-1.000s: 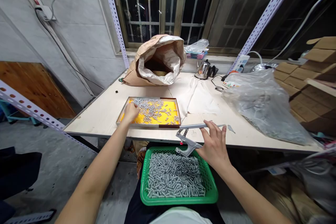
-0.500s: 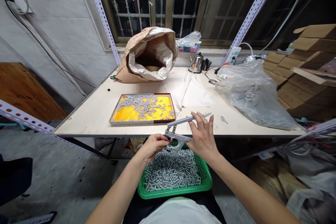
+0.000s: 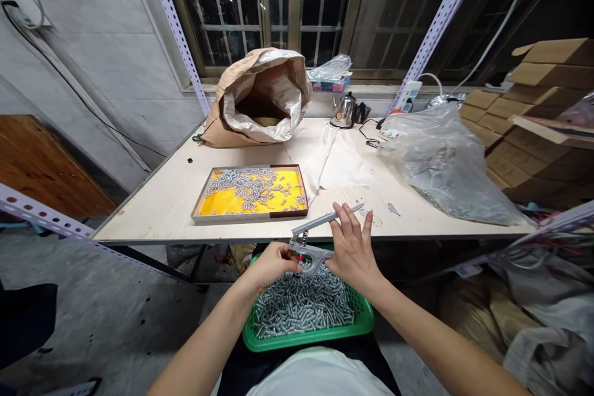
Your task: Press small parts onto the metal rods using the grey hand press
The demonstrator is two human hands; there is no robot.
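A silver hand tool (image 3: 317, 221) with a spring and a small red part is held above the green basket (image 3: 306, 341) of metal screws. My right hand (image 3: 353, 247) grips its two handles from the right. At the tool's left end, my left hand (image 3: 275, 265) is closed, fingertips pinched beside the red part; what they hold is too small to make out. Beyond the hands, a shallow tray (image 3: 250, 219) with a yellow bottom holds many small metal pieces on the table.
On the white table (image 3: 153, 210) stand an open paper sack (image 3: 220, 120), a metal kettle (image 3: 344, 112) and a clear plastic bag (image 3: 445, 161). Cardboard boxes (image 3: 524, 154) are stacked at the right. The table's front edge lies just past the basket.
My left fingertips have moved slightly lower and closer around the tool's left end. The tool has shifted slightly left and down with my right hand.
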